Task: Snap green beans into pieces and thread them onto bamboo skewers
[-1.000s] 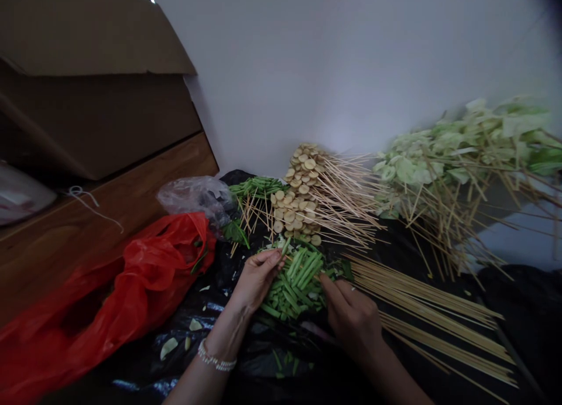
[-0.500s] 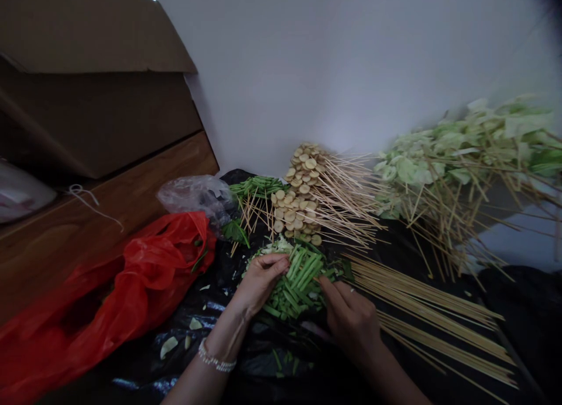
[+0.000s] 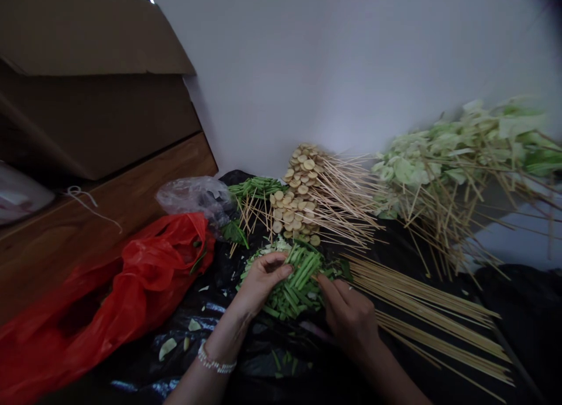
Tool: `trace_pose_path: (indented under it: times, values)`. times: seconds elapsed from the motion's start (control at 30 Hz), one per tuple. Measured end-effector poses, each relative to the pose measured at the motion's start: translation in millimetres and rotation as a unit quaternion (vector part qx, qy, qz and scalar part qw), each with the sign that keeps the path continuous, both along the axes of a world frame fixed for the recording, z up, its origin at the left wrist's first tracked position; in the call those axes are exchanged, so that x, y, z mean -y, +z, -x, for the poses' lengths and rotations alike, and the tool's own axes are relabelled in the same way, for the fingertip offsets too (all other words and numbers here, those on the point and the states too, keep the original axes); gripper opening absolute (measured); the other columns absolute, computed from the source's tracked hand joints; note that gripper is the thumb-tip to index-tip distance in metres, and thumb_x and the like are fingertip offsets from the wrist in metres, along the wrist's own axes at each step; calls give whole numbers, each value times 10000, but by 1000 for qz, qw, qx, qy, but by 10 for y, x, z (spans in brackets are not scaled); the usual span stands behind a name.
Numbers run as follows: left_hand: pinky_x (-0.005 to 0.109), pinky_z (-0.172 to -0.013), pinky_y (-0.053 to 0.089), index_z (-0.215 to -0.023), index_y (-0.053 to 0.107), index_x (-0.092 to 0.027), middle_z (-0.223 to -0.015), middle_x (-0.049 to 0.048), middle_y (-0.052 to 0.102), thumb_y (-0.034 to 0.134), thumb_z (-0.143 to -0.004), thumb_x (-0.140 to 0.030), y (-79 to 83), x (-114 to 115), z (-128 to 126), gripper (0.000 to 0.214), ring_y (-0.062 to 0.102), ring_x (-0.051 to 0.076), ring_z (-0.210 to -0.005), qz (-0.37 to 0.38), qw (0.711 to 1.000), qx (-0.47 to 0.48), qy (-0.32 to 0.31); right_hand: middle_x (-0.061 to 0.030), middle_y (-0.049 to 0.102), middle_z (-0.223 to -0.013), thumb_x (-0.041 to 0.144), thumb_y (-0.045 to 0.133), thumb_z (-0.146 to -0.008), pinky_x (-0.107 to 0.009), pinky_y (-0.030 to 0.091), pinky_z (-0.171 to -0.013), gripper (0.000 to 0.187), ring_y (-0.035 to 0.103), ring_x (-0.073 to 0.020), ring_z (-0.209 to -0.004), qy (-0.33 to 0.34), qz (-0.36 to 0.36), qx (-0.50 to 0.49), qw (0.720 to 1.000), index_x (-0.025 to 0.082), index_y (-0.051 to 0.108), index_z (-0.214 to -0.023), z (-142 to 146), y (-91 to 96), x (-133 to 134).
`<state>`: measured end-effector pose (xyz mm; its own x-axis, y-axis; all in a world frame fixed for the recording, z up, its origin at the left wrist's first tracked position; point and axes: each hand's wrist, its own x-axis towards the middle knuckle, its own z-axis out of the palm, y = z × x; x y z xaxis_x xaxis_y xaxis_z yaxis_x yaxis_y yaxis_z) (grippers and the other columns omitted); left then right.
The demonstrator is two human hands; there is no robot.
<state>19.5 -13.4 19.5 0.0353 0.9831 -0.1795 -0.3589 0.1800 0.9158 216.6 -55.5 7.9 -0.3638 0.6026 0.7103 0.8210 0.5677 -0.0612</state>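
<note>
My left hand (image 3: 260,283), with a beaded bracelet on its wrist, pinches cut green vegetable stems (image 3: 302,267) that look like green bean pieces. They lie side by side above a heap of chopped greens (image 3: 285,302). At the right end of these pieces my right hand (image 3: 351,314) is closed, with a ring on one finger. A short tip of a bamboo skewer shows at its fingertips; the rest is hidden by the hand. Loose bamboo skewers (image 3: 430,299) lie to the right of that hand.
Behind the heap lie skewered pale round slices (image 3: 294,212) and skewered green stems (image 3: 257,187). Skewered cabbage leaves (image 3: 421,162) are piled at the right. A red plastic bag (image 3: 149,270), a clear bag (image 3: 193,194) and a cardboard box (image 3: 96,118) stand left. Black plastic (image 3: 211,329) covers the surface.
My left thumb has shifted slightly to the right over the green pieces, and the pieces have tilted a little. My right hand stays nearly in the same place.
</note>
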Motion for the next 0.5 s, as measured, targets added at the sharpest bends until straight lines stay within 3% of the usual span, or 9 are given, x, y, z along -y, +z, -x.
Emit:
trace_pose_path:
  times: [0.07,0.23,0.33,0.4,0.5]
  values:
    - [236,-699,478,-791,748,-159,-747,9,714,885,-556,-292,8,-20,27,303,620,114,-666,-7,1000,24,17,-20,620,-683,128,440,-909,-270,369,-541,292,540,-125,-550,-10,-2,3,1000,111,635,-1125,-9,6,-14]
    - [254,-735,519,-836,730,-192,-869,11,729,879,-571,-339,70,-118,163,337,658,152,-794,2,979,154,136,-16,631,-677,224,523,-941,-272,376,-572,221,557,-123,-567,-53,-20,0,998,133,670,-1080,-60,2,-68]
    - [268,-732,530,-852,729,-185,-962,58,726,775,-670,-516,103,-143,204,380,661,183,-866,7,971,209,112,-22,648,-691,228,511,-952,-253,406,-588,216,588,-120,-591,-54,-4,-18,998,135,671,-1063,-71,-15,-81]
    - [269,-726,527,-819,728,-183,-913,66,721,713,-711,-575,103,-134,205,407,659,175,-832,9,974,213,80,-27,670,-720,210,500,-955,-231,439,-613,200,615,-114,-618,-38,12,-58,998,138,667,-1038,-69,-18,-80]
    - [267,-739,503,-856,743,-190,-860,61,720,753,-721,-454,84,-94,190,296,648,169,-796,-41,995,78,56,-29,704,-779,186,489,-954,-209,479,-644,182,654,-110,-659,-15,29,-127,991,161,660,-1011,-71,-3,-75]
